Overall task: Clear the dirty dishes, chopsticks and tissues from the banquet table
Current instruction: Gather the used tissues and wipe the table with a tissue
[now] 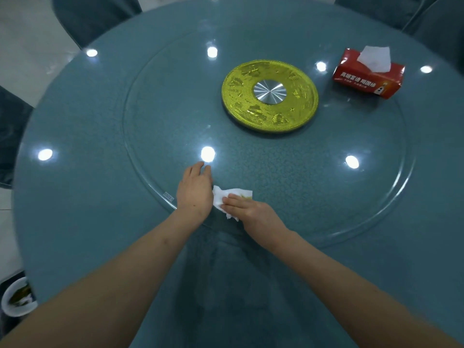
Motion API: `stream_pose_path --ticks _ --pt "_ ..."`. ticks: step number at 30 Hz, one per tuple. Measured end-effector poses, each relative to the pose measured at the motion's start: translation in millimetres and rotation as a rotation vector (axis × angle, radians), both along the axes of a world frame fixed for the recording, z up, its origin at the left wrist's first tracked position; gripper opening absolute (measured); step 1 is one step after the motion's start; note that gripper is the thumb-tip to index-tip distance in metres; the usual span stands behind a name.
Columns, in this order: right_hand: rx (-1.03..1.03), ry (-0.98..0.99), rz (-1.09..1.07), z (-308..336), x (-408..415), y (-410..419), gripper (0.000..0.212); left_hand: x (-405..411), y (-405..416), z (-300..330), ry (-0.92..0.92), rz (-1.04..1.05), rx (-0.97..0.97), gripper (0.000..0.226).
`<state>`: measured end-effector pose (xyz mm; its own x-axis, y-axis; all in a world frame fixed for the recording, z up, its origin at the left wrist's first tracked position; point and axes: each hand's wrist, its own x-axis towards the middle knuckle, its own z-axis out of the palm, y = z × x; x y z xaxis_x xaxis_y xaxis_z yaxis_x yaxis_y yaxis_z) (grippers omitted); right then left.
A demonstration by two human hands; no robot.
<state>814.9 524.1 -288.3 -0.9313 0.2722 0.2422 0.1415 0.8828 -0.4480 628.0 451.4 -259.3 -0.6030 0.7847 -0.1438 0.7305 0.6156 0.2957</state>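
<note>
- A crumpled tissue (232,198) is pressed flat under the right hand's (251,212) extended fingers, likely for wiping the glass turntable (326,151).
- The left hand (194,190) is laid spread on the turntable beside it, probably as a brace.

On the glass turntable (155,136) the only obstacles are the gold centre disc (270,95) at about 12 o'clock from the hands and the red tissue box (367,72) at about 2 o'clock, well apart from each other. The glass from 9 to 11 o'clock is bare. Both hands and a crumpled tissue (227,197) occupy the near rim at 6 o'clock.
</note>
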Motion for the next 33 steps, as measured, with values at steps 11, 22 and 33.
stream_pose_path --ticks 11,22,33 --pt "-0.054 -0.032 -0.268 -1 -34 127 0.065 -12 4 8 0.038 -0.030 -0.111 0.060" --pt "-0.078 -0.060 -0.337 3 -88 156 0.060 -77 14 6 0.028 -0.003 -0.163 0.076" --pt "-0.058 0.015 -0.128 -8 -42 53 0.052 -56 8 13 0.087 -0.005 -0.102 0.043"
